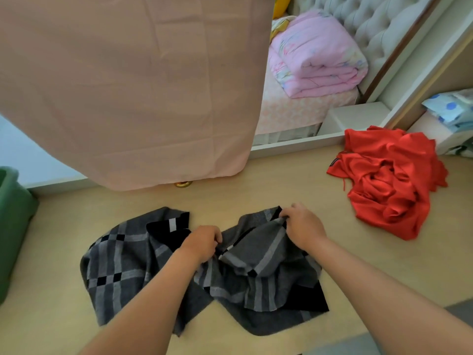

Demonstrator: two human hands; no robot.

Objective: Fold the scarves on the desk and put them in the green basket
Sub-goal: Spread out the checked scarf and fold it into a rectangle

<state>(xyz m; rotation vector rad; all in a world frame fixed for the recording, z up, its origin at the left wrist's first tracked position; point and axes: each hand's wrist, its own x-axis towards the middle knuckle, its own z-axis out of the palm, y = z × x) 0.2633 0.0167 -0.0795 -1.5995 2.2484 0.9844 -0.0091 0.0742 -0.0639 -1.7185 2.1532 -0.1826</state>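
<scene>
Reaching forward over a pale wood-grain desk (256, 196) with both bare forearms. Gripping, with the left hand (202, 243), a bunched middle part of a grey-and-black checked woven scarf (122, 262): fingers curled tight into the cloth, thumb hidden. Pinching, with the right hand (302, 228), a far edge of the same scarf: fingers curled over the hem, holding it a little above the desk. Between the two hands, a raised, rumpled ridge of the cloth. Left of the left hand, lying mostly flat on the desk: one checked end, with a dark corner turned over. On the near side of the right hand, heaped in loose folds: the other end, with a black patch at its near right corner.

Out to the right of the right hand and a little beyond it, well apart from the grey scarf, crumpled in a heap on the desk: a bright red soft scarf (391, 183), with a thin thread trailing at its left side. Well off to the left of the left hand, cut by the frame edge: a green plastic basket (12, 226), inside not visible; cannot tell whether on the desk or beside it.

Beyond both hands, hanging down to the desk's far edge: a large pale pink cloth sheet (133, 85), with a small gold round thing (183, 184) peeping from under its hem. Beyond the right hand, past the desk: a folded pink floral quilt (317, 55) on a bed, against a grey tufted headboard (378, 24). Further right of that hand: a stack of pale blue dotted fabric (450, 108).
</scene>
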